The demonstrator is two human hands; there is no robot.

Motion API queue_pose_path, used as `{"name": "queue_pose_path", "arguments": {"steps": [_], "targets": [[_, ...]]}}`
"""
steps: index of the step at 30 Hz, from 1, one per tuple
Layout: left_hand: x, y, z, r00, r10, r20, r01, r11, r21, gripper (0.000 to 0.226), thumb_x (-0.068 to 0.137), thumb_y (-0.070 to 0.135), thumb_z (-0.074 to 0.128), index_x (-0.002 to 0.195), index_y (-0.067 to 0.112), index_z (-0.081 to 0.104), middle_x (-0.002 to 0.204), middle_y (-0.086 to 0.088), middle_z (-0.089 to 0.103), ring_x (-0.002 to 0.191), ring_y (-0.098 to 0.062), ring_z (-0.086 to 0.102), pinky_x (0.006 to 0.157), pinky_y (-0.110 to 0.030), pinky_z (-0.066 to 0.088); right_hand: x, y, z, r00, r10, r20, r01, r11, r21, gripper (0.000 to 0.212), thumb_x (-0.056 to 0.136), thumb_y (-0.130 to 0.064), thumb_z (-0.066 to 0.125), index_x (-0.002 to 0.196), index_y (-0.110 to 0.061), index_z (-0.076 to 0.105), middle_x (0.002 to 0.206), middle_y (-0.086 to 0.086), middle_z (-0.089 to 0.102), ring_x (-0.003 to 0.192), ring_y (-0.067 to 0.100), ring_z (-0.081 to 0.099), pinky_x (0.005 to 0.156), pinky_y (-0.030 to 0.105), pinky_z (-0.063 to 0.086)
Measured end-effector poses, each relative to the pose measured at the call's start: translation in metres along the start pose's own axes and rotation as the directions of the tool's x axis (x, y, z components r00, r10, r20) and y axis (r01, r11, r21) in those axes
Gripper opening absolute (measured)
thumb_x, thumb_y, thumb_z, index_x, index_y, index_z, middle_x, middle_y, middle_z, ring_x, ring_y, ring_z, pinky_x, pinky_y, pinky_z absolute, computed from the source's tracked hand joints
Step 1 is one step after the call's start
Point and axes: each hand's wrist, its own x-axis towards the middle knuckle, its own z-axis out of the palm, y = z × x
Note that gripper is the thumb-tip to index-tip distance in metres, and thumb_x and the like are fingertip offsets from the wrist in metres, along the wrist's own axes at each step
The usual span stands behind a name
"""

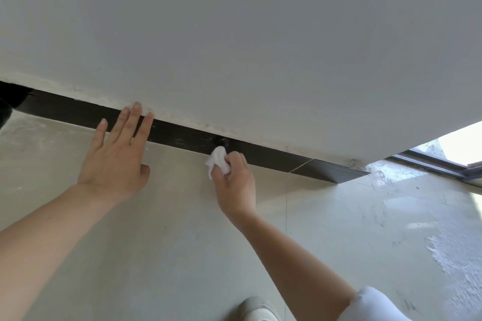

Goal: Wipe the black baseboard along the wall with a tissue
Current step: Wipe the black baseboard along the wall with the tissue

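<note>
— Your right hand (233,180) has fingers and thumb curled round a crumpled white tissue (217,161), a wad that pokes out past the fingertips, just right of the frame's centre.

— And your left hand (117,159)?

— It holds nothing: fingers straight and spread, tips laid across the black baseboard (273,157) up to the wall (234,34), left of centre, as if bracing you.

— Where does the baseboard run?

— As a dark band from the left edge of the frame sloping down to the right, between wall and floor (182,242), ending at a corner near the window frame (430,164). Your wad touches its face just under a small dark round spot (222,141); I cannot tell what that spot is.

— How will the tissue handle?

— I judge it light, soft and easily torn. Hold it as you do, bunched thick behind the fingertips, so paper and not your nails meets the board. Press gently; the pale seam (301,165) further right could snag and shred it.

— And the board itself?

— Stiff and fixed, so it takes pressure. Chalky white flecks line its upper edge, so I expect your tissue loads up fast; turn it to a fresh face when it greys.
</note>
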Motion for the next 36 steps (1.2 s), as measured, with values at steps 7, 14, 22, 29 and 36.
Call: {"name": "queue_pose_path", "arguments": {"steps": [7,14,22,29,36], "targets": [[-0.002,-0.01,0.0,0.999,-0.036,0.016,0.036,0.999,-0.001,0.097,0.082,0.021,0.054,0.145,0.021,-0.02,0.153,-0.013,-0.024,0.142,-0.023,-0.021,0.116,-0.038,-0.007,0.001,0.024,-0.02,0.884,0.4,-0.241,-0.357,0.912,0.204,0.003,0.095,-0.021,0.035,0.092,-0.022,0.037,0.071,0.002,0.054,0.067,0.027,0.059,0.054,0.036,0.045],[-0.001,-0.01,-0.006,0.998,-0.037,0.041,0.037,0.999,0.003,0.095,0.084,0.025,0.05,0.145,0.024,-0.022,0.153,-0.011,-0.025,0.142,-0.021,-0.02,0.116,-0.036,-0.008,0.017,-0.025,0.032,0.848,0.474,-0.238,-0.346,0.834,0.431,0.008,0.098,-0.014,0.039,0.102,-0.007,0.037,0.072,-0.003,0.052,0.07,0.022,0.051,0.061,0.023,0.033],[0.0,-0.018,-0.014,0.998,-0.036,0.047,0.034,0.999,0.03,0.092,0.084,0.026,0.05,0.146,0.03,-0.018,0.157,-0.004,-0.016,0.143,-0.024,-0.018,0.117,-0.04,-0.005,0.012,-0.032,0.045,0.985,0.081,0.149,-0.089,0.995,0.044,0.018,0.096,-0.025,0.044,0.113,-0.02,0.048,0.073,-0.001,0.055,0.072,0.025,0.054,0.06,0.03,0.038],[-0.005,-0.042,-0.01,0.995,-0.086,-0.045,0.086,0.996,-0.001,0.093,0.082,0.022,0.054,0.146,0.019,-0.014,0.156,0.001,-0.015,0.144,-0.02,-0.014,0.116,-0.043,-0.002,0.001,-0.003,-0.001,0.984,0.112,-0.14,-0.098,0.99,0.102,0.011,0.091,-0.022,0.05,0.081,-0.026,0.045,0.052,-0.009,0.043,0.048,0.008,0.038,0.051,0.027,0.033],[-0.002,-0.047,-0.003,0.995,-0.089,-0.035,0.087,0.995,-0.04,0.091,0.083,0.022,0.054,0.149,0.018,-0.007,0.156,0.002,-0.012,0.145,-0.022,-0.008,0.117,-0.041,0.001,0.02,-0.035,0.038,0.995,0.075,-0.073,-0.063,0.985,0.159,0.009,0.094,-0.023,0.049,0.085,-0.024,0.046,0.068,-0.008,0.06,0.059,0.007,0.051,0.062,0.032,0.045]]}}
